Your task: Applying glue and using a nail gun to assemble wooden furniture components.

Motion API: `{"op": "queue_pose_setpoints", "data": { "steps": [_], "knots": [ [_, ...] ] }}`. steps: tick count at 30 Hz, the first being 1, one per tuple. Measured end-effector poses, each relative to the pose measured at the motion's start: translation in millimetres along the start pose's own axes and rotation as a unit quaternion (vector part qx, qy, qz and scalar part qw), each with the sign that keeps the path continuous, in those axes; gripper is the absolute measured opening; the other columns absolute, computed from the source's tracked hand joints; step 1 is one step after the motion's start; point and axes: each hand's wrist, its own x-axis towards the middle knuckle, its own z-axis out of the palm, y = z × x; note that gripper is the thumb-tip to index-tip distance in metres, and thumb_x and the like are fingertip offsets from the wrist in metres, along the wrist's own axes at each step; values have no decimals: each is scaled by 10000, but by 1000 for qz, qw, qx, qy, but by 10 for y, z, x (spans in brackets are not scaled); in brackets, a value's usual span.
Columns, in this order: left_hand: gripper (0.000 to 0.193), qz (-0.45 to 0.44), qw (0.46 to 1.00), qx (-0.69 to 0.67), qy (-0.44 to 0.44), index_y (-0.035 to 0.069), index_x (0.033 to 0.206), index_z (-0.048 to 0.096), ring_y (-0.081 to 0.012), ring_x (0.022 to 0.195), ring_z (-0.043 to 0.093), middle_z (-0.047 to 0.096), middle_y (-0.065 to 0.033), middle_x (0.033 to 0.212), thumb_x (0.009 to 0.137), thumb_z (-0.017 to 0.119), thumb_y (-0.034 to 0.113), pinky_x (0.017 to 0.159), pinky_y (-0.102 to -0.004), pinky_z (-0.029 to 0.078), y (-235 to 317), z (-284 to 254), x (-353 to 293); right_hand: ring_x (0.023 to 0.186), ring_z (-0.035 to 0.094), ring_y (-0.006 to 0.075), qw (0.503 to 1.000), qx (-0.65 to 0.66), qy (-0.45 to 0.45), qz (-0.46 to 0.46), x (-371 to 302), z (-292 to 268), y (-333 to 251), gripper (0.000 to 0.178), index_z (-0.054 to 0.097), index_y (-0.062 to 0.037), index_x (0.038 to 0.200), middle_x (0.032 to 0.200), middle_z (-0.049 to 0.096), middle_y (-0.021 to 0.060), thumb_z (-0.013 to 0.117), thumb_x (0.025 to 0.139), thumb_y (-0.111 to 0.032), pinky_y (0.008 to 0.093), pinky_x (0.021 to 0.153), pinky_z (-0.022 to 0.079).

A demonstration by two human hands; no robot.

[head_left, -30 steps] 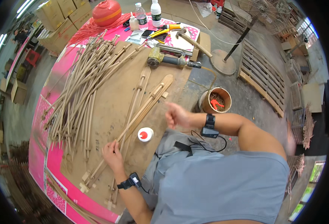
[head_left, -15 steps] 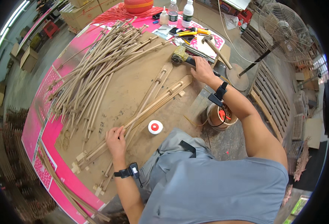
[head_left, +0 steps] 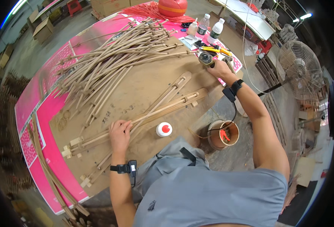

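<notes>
**On the board, one hand presses sticks and one grabs the tool**

Under my left hand [head_left: 119, 133] lie the long wooden sticks [head_left: 152, 113], joined side by side on the brown board [head_left: 136, 83]. My fingers are flat and spread on them, pressing down, not curled around anything. This hand has stayed in the same spot as before.

My right hand [head_left: 218, 69] has moved. A second ago it was a fist near my chest; now it is far out at the top edge of the board, fingers wrapped around the power tool [head_left: 206, 59].

Just beside my left hand stands a small white pot with a red lid [head_left: 164, 129]. A big pile of loose sticks [head_left: 114, 64] lies farther up. Down by my knee is a brown bucket [head_left: 223, 134]. Water bottles [head_left: 211, 29] and a fan [head_left: 300, 70] are farther away.
</notes>
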Motion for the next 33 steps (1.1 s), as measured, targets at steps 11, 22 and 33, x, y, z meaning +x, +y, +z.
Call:
{"op": "queue_pose_setpoints", "data": {
  "steps": [11,22,33],
  "knots": [
    [143,-11,1000,-9,3,104,964,792,-275,953,599,692,-42,962,831,783,157,875,-404,467,-56,43,-13,826,688,194,937,133,-276,-171,-940,-375,-1481,444,694,-4,1192,960,742,94,813,835,-238,357,798,570],
    [137,-13,1000,3,7,88,956,801,-281,976,608,696,-58,960,844,773,162,880,-414,460,-1,20,-5,731,715,366,895,144,-296,-301,-1203,335,-1923,449,727,74,908,788,712,250,795,781,-352,434,712,572],
    [148,-13,1000,-6,11,79,960,805,-281,978,614,708,-60,958,829,771,138,889,-408,466,-20,23,-2,741,705,282,894,102,-312,-304,-1225,357,-1958,389,705,51,1006,840,731,190,818,798,-257,398,725,566]
  ]
}}
